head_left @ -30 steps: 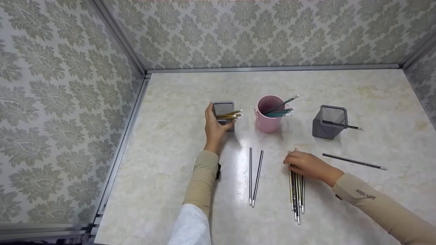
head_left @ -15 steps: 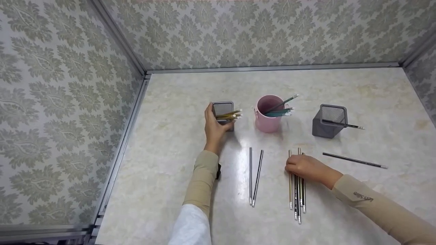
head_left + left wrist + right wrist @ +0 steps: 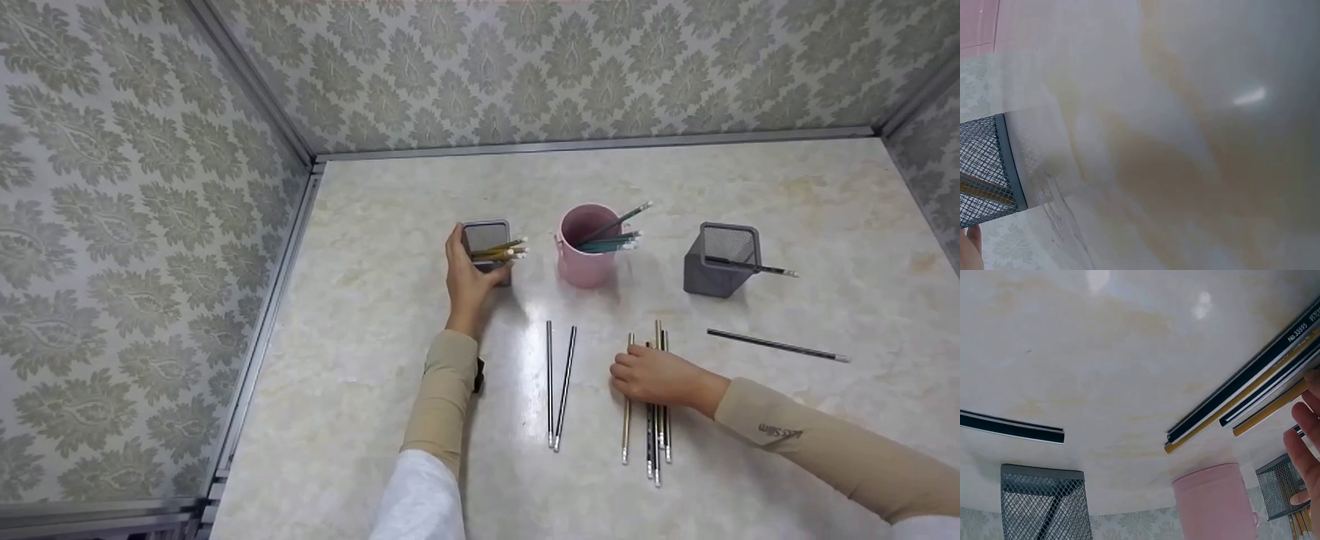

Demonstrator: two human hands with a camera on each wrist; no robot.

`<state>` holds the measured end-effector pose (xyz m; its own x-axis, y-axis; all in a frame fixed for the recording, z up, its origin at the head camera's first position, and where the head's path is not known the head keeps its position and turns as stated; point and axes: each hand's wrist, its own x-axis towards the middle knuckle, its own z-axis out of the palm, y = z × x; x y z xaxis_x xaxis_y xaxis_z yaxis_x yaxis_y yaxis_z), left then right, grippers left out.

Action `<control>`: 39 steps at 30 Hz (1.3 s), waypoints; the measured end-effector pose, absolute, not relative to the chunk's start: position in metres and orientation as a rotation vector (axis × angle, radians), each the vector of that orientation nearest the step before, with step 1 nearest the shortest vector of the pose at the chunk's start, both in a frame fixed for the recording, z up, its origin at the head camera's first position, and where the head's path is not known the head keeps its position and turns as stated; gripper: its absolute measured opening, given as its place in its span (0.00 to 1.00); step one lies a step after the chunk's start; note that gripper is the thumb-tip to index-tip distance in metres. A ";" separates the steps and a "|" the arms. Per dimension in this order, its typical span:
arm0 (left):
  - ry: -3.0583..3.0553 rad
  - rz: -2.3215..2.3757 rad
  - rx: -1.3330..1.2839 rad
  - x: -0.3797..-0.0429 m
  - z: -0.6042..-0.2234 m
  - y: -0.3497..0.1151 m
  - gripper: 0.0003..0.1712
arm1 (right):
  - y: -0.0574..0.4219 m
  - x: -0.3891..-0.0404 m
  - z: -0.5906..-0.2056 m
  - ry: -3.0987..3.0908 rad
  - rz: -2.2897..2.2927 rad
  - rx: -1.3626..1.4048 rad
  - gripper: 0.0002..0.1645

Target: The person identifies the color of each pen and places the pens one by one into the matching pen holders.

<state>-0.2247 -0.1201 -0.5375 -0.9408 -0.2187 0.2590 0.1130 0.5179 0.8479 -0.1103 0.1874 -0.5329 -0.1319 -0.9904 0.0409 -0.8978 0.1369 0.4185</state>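
Observation:
My left hand (image 3: 466, 289) grips the left grey mesh pencil cup (image 3: 486, 235), thumb along its near side and fingers round its left side. Several yellow pencils (image 3: 491, 250) lean out of that cup to the right. In the left wrist view the mesh cup (image 3: 985, 152) shows at the left edge with a fingertip below it. My right hand (image 3: 660, 377) is over a loose row of pencils on the table and pinches a yellow pencil (image 3: 626, 435) at its left side. Dark pencils (image 3: 649, 442) and another yellow one lie under the palm, eraser ends toward me.
A pink cup (image 3: 586, 268) with several green pencils stands at centre back. Right of it is another mesh cup (image 3: 705, 276) holding a dark pencil. Two striped dark pencils (image 3: 550, 382) lie between my hands; a single dark pencil (image 3: 776, 345) lies at the right.
My right hand has shifted left and slightly toward me, drawing the yellow pencil away from the others. My left hand stays on the mesh cup. The head view has tilted slightly.

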 end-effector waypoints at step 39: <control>-2.452 -1.481 0.139 -0.224 -0.535 -0.123 0.61 | 0.187 -0.128 -0.522 -2.027 0.032 1.828 0.07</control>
<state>-0.2239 -0.1225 -0.5351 -0.9582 -0.2208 0.1819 0.0583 0.4717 0.8798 -0.1276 0.1866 -0.5224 -0.0569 -0.9482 0.3124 -0.9575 0.1404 0.2518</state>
